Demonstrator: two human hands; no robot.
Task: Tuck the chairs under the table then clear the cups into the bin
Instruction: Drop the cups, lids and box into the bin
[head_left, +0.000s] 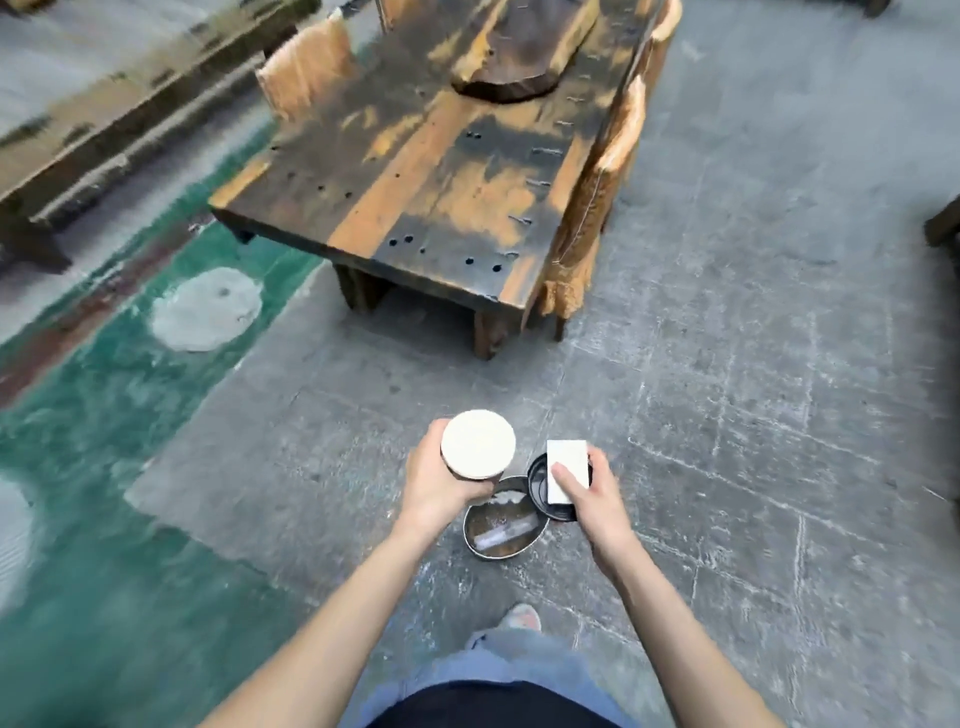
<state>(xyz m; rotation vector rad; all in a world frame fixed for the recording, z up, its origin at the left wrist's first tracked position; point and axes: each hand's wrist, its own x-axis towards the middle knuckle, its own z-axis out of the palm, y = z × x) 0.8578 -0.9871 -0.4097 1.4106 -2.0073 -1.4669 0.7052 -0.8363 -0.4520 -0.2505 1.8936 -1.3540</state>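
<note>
I see both arms reaching forward and down over the grey floor (753, 415). The left grip (439, 480) is closed around a cup (478, 443) with a white round lid. The fingers wrap its side and the lid faces up to the camera.

The right grip (592, 493) holds a black round piece (540, 486), a cup or a lid, I cannot tell which. Its thumb presses a white flat rectangle (567, 470) on top of it. The two grips are near each other but not touching.

Just under them and between them the bin (504, 530) stands on the floor, round and dark, with some pale rubbish inside. The left grip covers a part of its far rim in the view. The black round piece is over its right edge.

Well ahead of both grips is the tabletop (415, 171), dark wood with orange patches, and a wooden slab (519, 52) lies at its far part. The chairs are pushed close against its long sides, one (306, 67) on the left and one (597, 208) on the right.

Behind the grips, near my body, one shoe (522, 618) is on the floor.
</note>
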